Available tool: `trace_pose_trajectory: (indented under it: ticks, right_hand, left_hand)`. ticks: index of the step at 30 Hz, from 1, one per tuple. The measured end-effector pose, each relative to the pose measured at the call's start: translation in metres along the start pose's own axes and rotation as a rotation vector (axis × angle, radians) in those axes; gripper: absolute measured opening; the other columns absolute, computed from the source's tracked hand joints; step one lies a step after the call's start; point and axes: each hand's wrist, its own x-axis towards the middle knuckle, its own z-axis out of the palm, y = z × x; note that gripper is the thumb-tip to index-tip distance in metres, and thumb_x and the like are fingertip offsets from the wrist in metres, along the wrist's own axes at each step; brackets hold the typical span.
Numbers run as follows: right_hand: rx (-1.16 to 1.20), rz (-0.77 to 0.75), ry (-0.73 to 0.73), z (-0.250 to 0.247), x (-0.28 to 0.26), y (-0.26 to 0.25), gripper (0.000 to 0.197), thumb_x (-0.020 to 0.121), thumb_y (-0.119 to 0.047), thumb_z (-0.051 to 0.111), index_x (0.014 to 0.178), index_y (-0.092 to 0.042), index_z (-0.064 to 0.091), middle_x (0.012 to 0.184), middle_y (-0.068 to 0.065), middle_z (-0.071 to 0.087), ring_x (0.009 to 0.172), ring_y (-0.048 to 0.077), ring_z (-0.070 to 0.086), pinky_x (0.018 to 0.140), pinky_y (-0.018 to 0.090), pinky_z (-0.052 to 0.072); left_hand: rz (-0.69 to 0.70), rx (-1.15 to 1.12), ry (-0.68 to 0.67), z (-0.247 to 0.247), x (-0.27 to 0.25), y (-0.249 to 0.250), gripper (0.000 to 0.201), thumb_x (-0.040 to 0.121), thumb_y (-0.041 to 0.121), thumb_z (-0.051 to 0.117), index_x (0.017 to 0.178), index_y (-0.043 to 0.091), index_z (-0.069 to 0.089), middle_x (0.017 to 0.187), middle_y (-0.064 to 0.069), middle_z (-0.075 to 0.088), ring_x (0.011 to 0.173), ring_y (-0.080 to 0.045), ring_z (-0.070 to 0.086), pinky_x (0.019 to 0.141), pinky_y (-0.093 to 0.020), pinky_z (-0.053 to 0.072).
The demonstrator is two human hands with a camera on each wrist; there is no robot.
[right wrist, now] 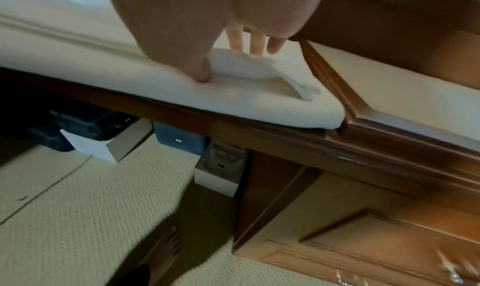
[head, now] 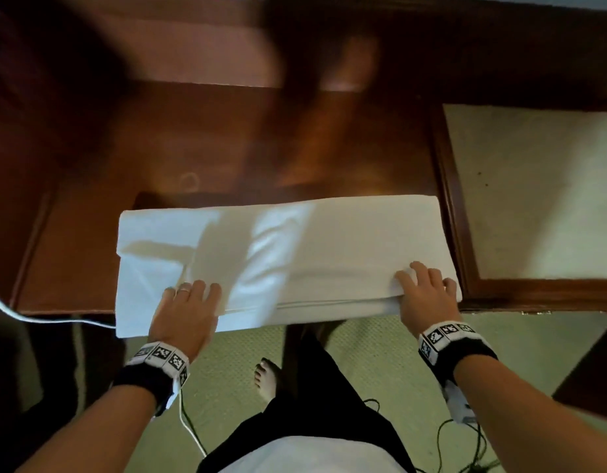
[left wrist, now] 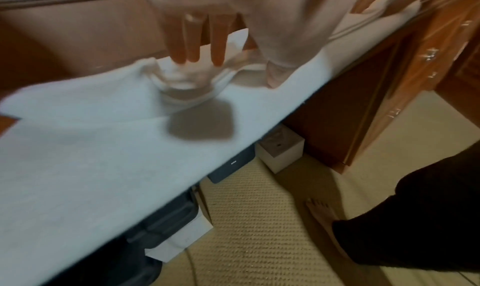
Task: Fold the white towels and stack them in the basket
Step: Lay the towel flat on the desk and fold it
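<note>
towel (head: 295, 254): plain white, no print
desk (head: 193, 141): dark reddish-brown wood, glossy
desk inset panel (head: 534, 192): cream-beige
carpet (left wrist: 259, 218): pale green-beige, dotted weave
wrist bands (head: 158, 365): black, with black-and-white square marker tiles
cable (head: 39, 317): white
trousers (head: 315, 404): black
boxes under desk (right wrist: 179, 138): dark blue-grey and white

The far part of the counter (head: 199, 131) is smeared by motion blur; both forearms are cut off by the head view's bottom edge
</note>
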Motion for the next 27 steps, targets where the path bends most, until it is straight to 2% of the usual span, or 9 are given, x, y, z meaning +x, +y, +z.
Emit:
trace_pose_trajectory:
  ticks: [3, 8, 11, 13, 16, 18, 21, 24, 27]
  right_hand:
    - [0.074, -0.139, -0.031, 0.009, 0.007, 0.0, 0.066, 0.068, -0.001, 0.07, 0.132, -0.012, 0.057, 0.143, 0.023, 0.048, 0.122, 0.047, 0.051, 0.088, 0.06, 0.048]
    - [0.204, -0.191, -0.067, 0.014, 0.057, 0.007, 0.074, 0.072, 0.008, 0.062, 0.143, -0.007, 0.047, 0.151, 0.027, 0.037, 0.132, 0.054, 0.04, 0.095, 0.065, 0.046]
    - [0.251, -0.177, -0.008, -0.004, 0.11, 0.014, 0.072, 0.08, 0.005, 0.052, 0.149, -0.011, 0.039, 0.159, 0.021, 0.025, 0.142, 0.046, 0.026, 0.108, 0.059, 0.035]
    - [0.313, -0.17, 0.004, -0.024, 0.136, 0.021, 0.069, 0.083, 0.005, 0.051, 0.149, -0.013, 0.039, 0.16, 0.018, 0.023, 0.146, 0.04, 0.022, 0.113, 0.054, 0.029]
    - [0.431, -0.185, 0.129, -0.034, 0.138, 0.031, 0.061, 0.084, 0.008, 0.049, 0.143, -0.007, 0.047, 0.152, 0.022, 0.038, 0.14, 0.045, 0.034, 0.111, 0.058, 0.033]
    - [0.383, -0.265, 0.174, -0.02, 0.12, 0.038, 0.057, 0.084, 0.003, 0.048, 0.141, -0.006, 0.05, 0.147, 0.024, 0.044, 0.133, 0.049, 0.042, 0.104, 0.061, 0.039]
    - [0.255, -0.257, 0.088, 0.004, 0.105, 0.04, 0.071, 0.086, 0.003, 0.053, 0.151, -0.018, 0.036, 0.16, 0.014, 0.026, 0.145, 0.043, 0.024, 0.113, 0.062, 0.026]
    - [0.221, -0.155, 0.092, 0.01, 0.103, 0.035, 0.077, 0.086, -0.001, 0.054, 0.154, -0.027, 0.029, 0.165, 0.009, 0.012, 0.15, 0.041, 0.007, 0.117, 0.061, 0.008]
    - [0.229, -0.113, 0.134, 0.018, 0.096, 0.034, 0.072, 0.09, -0.005, 0.054, 0.153, -0.031, 0.028, 0.164, 0.01, 0.013, 0.149, 0.044, 0.008, 0.116, 0.064, 0.008]
  left_hand:
    - [0.116, -0.054, -0.052, 0.009, 0.009, 0.008, 0.069, 0.077, 0.018, 0.078, 0.141, 0.007, 0.054, 0.136, -0.03, 0.054, 0.114, -0.055, 0.058, 0.082, -0.058, 0.054]
    - [0.067, -0.082, -0.123, 0.001, 0.059, 0.004, 0.068, 0.081, 0.016, 0.077, 0.144, 0.009, 0.052, 0.148, -0.029, 0.045, 0.124, -0.054, 0.053, 0.087, -0.062, 0.055]
    - [-0.037, -0.173, -0.109, -0.013, 0.113, -0.013, 0.059, 0.102, 0.022, 0.047, 0.158, 0.027, 0.027, 0.166, -0.011, 0.018, 0.148, -0.041, 0.028, 0.111, -0.064, 0.034]
    - [-0.07, -0.259, -0.178, -0.026, 0.139, -0.021, 0.054, 0.106, 0.022, 0.038, 0.158, 0.033, 0.025, 0.168, -0.003, 0.015, 0.152, -0.035, 0.019, 0.118, -0.059, 0.024]
    - [-0.008, -0.389, -0.015, -0.028, 0.136, -0.022, 0.051, 0.103, 0.013, 0.049, 0.152, 0.025, 0.042, 0.161, -0.008, 0.034, 0.145, -0.04, 0.034, 0.114, -0.058, 0.032]
    - [0.021, -0.367, 0.023, -0.015, 0.116, -0.018, 0.052, 0.1, 0.012, 0.054, 0.15, 0.023, 0.045, 0.158, -0.01, 0.038, 0.14, -0.044, 0.041, 0.108, -0.062, 0.039]
    - [0.007, -0.289, -0.012, 0.001, 0.098, -0.003, 0.052, 0.101, 0.023, 0.046, 0.152, 0.026, 0.042, 0.161, -0.008, 0.034, 0.141, -0.045, 0.038, 0.101, -0.067, 0.041]
    - [-0.039, -0.28, 0.005, 0.004, 0.093, 0.005, 0.054, 0.099, 0.03, 0.042, 0.153, 0.027, 0.04, 0.163, -0.007, 0.031, 0.145, -0.042, 0.031, 0.103, -0.071, 0.034]
    - [0.044, -0.197, 0.054, 0.01, 0.083, 0.002, 0.06, 0.094, 0.032, 0.044, 0.153, 0.025, 0.037, 0.161, -0.012, 0.033, 0.143, -0.049, 0.032, 0.102, -0.074, 0.031]
